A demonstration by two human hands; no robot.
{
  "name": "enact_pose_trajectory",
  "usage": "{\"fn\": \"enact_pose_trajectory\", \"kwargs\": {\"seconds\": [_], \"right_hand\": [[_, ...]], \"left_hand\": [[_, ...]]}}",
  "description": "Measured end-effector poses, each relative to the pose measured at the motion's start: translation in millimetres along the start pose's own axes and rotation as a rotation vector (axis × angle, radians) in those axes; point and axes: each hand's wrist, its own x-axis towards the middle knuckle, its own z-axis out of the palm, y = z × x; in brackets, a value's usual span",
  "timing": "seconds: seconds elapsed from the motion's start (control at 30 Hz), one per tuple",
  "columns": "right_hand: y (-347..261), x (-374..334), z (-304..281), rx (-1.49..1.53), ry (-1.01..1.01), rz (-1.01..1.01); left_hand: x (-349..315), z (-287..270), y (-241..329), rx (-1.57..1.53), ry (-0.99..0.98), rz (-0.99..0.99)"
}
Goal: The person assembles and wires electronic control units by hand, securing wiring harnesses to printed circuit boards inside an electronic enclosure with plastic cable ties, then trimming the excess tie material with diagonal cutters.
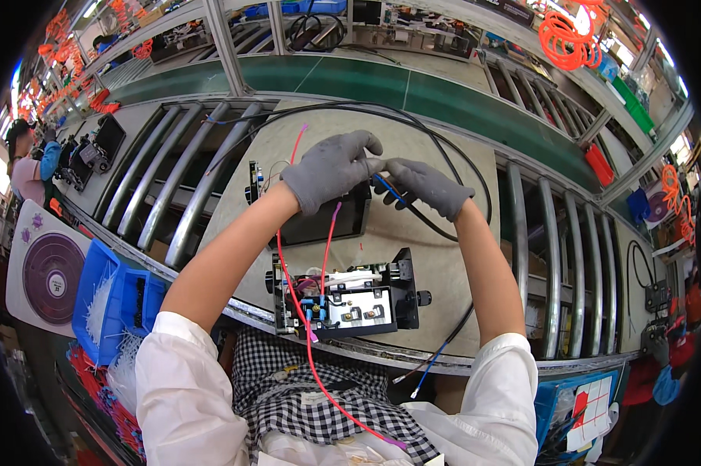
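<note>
Gray gloves [327, 175] and a black cable [429, 223] at center frame, black-and-white gingham apron [300, 415] at bottom, blue bin [120, 311] lower left, orange hose [565, 53] upper right.

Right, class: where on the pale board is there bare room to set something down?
Bare board shows between the open unit and the right forearm, below the black cable's loop. Crowded: around the left hand, right hand, flat black part and red wires.

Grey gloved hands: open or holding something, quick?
Left hand: curled; whether it holds anything can't be told.
Right hand: seemingly closed on the thin black cable's blue end.
</note>
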Motion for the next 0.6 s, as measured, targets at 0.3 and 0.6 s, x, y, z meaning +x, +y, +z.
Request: {"fn": "enact_pose_trajectory", "kwargs": {"seconds": [0.3, 0.6], "right_hand": [[-2.1, -30.2, 10.5, 0.065, 0.337, -0.034], [45.6, -48.7, 1.6, -0.04, 0.382, 0.056]], "left_hand": [[15.4, 12.0, 0.0, 0.146, 0.229, 0.089], [12.2, 29.0, 15.3, 0.783, -0.212, 0.008]]}}
